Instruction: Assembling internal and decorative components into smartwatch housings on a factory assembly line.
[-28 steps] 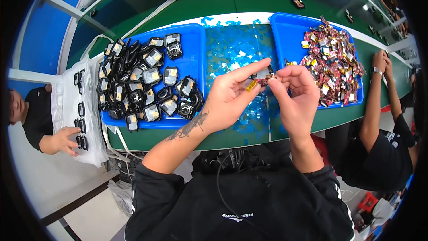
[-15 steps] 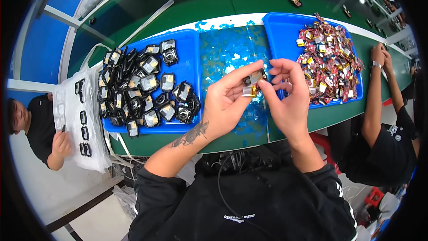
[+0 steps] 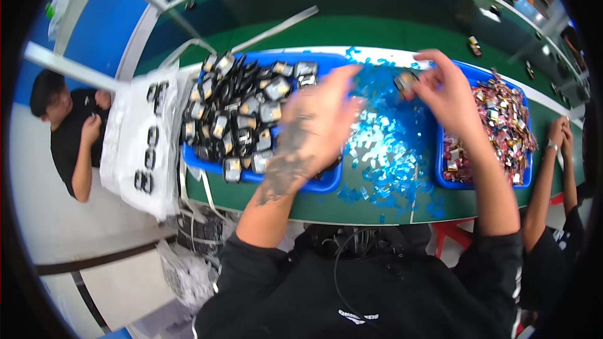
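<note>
Left hand [image 3: 317, 110] now off blurred dark module [image 3: 404, 82]

Left forearm [image 3: 281, 183], bare and tattooed, extends upward and to the right. Left hand [image 3: 321, 105] is motion-blurred, its back uppermost; finger closure cannot be determined. Right forearm [image 3: 491, 179] angles up and left. Right hand [image 3: 447, 91] shows bent fingers, pinched against the thumb.

Cases [image 3: 239, 119] look plastic, partly glossy. Trays [image 3: 330, 182] smooth, shiny plastic; film scraps [image 3: 383, 150] glinting, foil-like. Shirt [image 3: 301, 301] matt cloth.
</note>
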